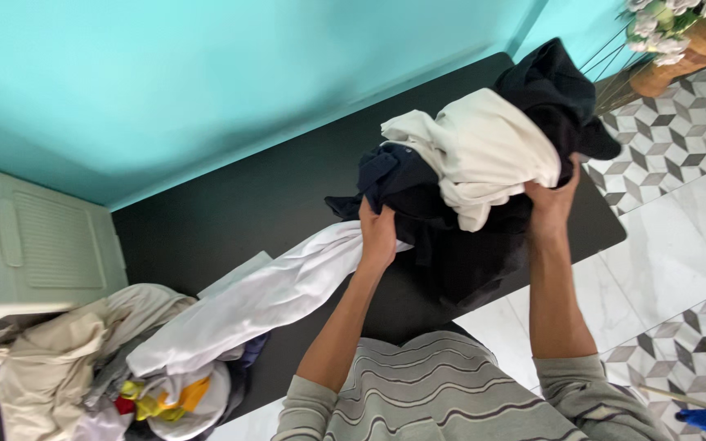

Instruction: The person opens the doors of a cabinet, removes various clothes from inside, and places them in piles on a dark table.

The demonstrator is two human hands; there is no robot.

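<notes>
A bundle of clothes (484,163) sits at the desk's (230,212) right end; a laundry heap (124,359) lies near left, a cabinet (34,245) behind it.

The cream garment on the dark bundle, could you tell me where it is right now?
The cream garment sits atop the dark clothes, upper right of the head view, between both hands.

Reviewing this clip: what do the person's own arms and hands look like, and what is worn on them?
Both hands are bare: no gloves, rings or watch show on the left hand or the right hand. The forearms are uncovered. The sleeves are grey, pushed up and bunched near the elbows. They belong to a grey top with thin dark wavy stripes.
</notes>
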